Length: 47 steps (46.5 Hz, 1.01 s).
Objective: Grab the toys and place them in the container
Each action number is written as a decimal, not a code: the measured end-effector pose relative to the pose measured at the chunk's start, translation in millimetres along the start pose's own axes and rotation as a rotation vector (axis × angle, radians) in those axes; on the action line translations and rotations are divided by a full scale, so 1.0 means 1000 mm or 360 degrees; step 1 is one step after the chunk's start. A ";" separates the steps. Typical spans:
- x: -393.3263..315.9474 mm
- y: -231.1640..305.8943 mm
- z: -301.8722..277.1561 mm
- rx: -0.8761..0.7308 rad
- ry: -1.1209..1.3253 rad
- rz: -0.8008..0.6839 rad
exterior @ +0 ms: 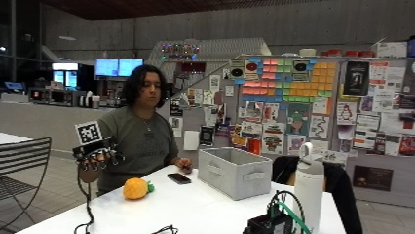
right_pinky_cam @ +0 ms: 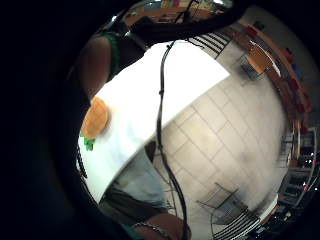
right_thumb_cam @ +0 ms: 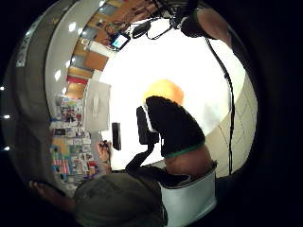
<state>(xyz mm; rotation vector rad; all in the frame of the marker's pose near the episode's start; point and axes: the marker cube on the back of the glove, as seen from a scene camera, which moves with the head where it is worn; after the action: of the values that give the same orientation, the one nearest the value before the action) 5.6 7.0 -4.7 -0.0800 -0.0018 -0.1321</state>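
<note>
- The orange toy (exterior: pixel 135 188), a round fruit shape with a small green leaf tuft on one side, lies on the white table (exterior: pixel 195 209) near the person's edge of it, touching nothing else.
- The same toy shows in the little finger side palm view (right_pinky_cam: pixel 95 119) at the table's edge, and in the thumb side palm view (right_thumb_cam: pixel 164 91) as an orange dome partly hidden behind a gloved finger.
- The grey fabric container (exterior: pixel 234 172) stands upright on the table, well apart from the toy, with a handle on its near end; whether anything lies inside it cannot be told.
- The gloved right hand (exterior: pixel 97 155) is raised in the air above and beside the toy, clear of the table, its fingers hanging loosely downward and holding nothing.
- The bare left hand (exterior: pixel 185 165) rests on the table beside a dark phone (exterior: pixel 179 178); its fingers are too small to read.
- A white bottle (exterior: pixel 309 187) with a loop handle stands on the table near the camera's side, just beside some dark equipment (exterior: pixel 272 222).
</note>
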 end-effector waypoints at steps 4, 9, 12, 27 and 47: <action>-0.001 -0.003 -0.002 0.0014 -0.0022 -0.0021; -0.001 -0.012 -0.002 0.0154 -0.0034 -0.0012; 0.000 -0.008 -0.005 0.0092 -0.0036 -0.0044; 0.002 0.008 -0.014 -0.0124 -0.0054 -0.0038; -0.093 -0.016 0.109 0.0265 -0.0073 0.0335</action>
<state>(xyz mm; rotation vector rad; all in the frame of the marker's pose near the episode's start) -88.7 11.8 104.4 0.0832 -0.0501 0.0809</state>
